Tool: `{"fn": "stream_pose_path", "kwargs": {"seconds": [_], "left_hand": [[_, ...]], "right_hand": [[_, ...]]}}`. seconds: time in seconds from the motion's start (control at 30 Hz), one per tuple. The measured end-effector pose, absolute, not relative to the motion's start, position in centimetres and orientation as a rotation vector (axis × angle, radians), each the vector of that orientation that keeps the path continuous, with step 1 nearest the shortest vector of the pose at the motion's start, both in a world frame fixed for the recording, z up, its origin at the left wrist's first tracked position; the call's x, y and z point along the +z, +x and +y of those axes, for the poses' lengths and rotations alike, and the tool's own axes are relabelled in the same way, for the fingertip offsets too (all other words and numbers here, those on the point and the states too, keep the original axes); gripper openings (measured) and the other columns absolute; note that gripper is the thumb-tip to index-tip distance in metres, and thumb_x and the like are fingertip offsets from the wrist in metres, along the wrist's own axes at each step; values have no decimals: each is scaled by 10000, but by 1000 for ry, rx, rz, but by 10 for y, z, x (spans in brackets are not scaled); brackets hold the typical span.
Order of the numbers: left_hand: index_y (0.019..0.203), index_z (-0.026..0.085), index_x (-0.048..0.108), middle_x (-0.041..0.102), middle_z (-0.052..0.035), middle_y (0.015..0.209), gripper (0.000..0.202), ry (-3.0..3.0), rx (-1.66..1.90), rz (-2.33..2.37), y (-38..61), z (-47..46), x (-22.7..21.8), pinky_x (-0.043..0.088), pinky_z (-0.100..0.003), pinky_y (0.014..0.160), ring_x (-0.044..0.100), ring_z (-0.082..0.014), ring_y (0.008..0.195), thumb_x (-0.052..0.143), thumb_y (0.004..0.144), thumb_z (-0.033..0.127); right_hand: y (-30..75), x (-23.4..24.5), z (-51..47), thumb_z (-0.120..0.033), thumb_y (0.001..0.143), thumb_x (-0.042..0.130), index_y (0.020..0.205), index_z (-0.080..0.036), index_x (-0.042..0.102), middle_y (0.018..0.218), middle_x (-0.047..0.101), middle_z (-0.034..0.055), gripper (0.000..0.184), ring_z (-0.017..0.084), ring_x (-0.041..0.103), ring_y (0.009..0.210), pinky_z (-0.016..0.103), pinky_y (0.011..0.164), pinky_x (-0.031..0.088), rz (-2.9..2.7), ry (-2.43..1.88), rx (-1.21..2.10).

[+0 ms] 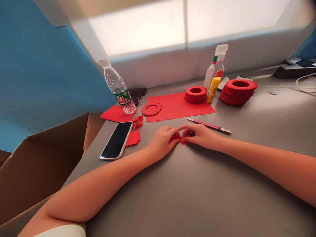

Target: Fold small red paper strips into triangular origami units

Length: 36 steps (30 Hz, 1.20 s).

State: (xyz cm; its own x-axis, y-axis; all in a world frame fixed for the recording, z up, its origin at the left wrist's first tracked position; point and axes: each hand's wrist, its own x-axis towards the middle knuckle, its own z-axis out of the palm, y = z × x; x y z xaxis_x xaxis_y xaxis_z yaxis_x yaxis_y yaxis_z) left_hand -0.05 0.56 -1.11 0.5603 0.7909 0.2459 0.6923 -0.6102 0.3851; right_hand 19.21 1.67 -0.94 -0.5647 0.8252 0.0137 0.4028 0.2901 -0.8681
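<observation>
My left hand (163,139) and my right hand (201,135) meet at the middle of the grey table (192,194), fingers pinched together on a small red paper piece (182,141) pressed against the tabletop. Most of the piece is hidden by my fingertips. Just behind my right hand lies a thin pink-handled knife (209,125). A red paper sheet (176,107) lies further back, with a flat red paper ring (151,109) on its left edge.
A phone (116,140) lies left, beside red paper scraps (134,133) and a water bottle (118,87). Further back stand two red folded-paper rings (196,94) (237,92), a glue bottle (212,89) and a taller bottle (217,67). A cardboard box (46,158) sits off the table's left edge.
</observation>
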Motion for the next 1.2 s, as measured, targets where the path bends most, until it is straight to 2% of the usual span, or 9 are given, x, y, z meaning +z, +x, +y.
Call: {"fn": "stream_pose_path", "kwargs": {"seconds": [0.17, 0.23, 0.3, 0.43, 0.73, 0.87, 1.03, 1.2], "left_hand": [[768, 191, 586, 587, -19, 808, 192, 2465, 588, 1438, -2, 8, -11, 406, -323, 733, 489, -186, 818, 531, 798, 373], [739, 190, 579, 582, -12, 780, 199, 2453, 581, 1457, -3, 10, -11, 400, -314, 714, 484, -178, 789, 530, 798, 374], [732, 188, 575, 581, -12, 776, 195, 2471, 578, 1467, -4, 10, -12, 395, -312, 713, 484, -177, 787, 531, 796, 367], [751, 187, 575, 581, -21, 793, 187, 2547, 585, 1495, -5, 11, -11, 392, -319, 725, 486, -186, 811, 522, 802, 359], [764, 183, 575, 574, -23, 787, 158, 2521, 630, 1500, -5, 12, -14, 406, -320, 734, 490, -182, 801, 518, 795, 328], [775, 181, 588, 574, -31, 801, 154, 2552, 615, 1532, -5, 13, -15, 408, -321, 729, 491, -187, 807, 525, 783, 322], [808, 183, 604, 606, -31, 821, 152, 2616, 628, 1476, -3, 10, -13, 408, -320, 738, 518, -182, 805, 514, 800, 306], [846, 200, 641, 664, -15, 766, 162, 2676, 596, 1357, -2, 3, -10, 418, -289, 700, 581, -163, 737, 499, 830, 276]], "right_hand": [[193, -7, 18, -259, 757, 542, 900, -199, 521, 717, 656, -10, 156, 137, 595, 683, 264, 633, 447, -2045, -1157, 1198], [194, -10, 18, -254, 771, 524, 817, -194, 548, 703, 635, -13, 79, 128, 567, 654, 250, 601, 425, -2168, -1155, 1036], [194, -14, 19, -247, 785, 509, 780, -190, 590, 733, 612, 2, 99, 123, 541, 647, 248, 596, 408, -2305, -1121, 795], [194, -18, 19, -239, 808, 493, 829, -192, 637, 830, 578, 39, 153, 133, 536, 696, 256, 638, 404, -2457, -1038, 467], [196, -16, 20, -261, 813, 500, 809, -197, 607, 728, 587, 3, 124, 115, 508, 617, 222, 562, 374, -2453, -1084, 488], [195, -16, 20, -306, 838, 465, 853, -210, 603, 800, 593, 14, 170, 122, 524, 634, 232, 581, 377, -2541, -1147, 345], [194, -14, 20, -305, 868, 399, 953, -209, 575, 867, 624, 37, 218, 162, 576, 750, 254, 620, 388, -2634, -1138, 288], [194, -14, 20, -347, 856, 414, 929, -227, 569, 821, 643, 14, 209, 146, 571, 679, 239, 568, 372, -2581, -1184, 360]]}}
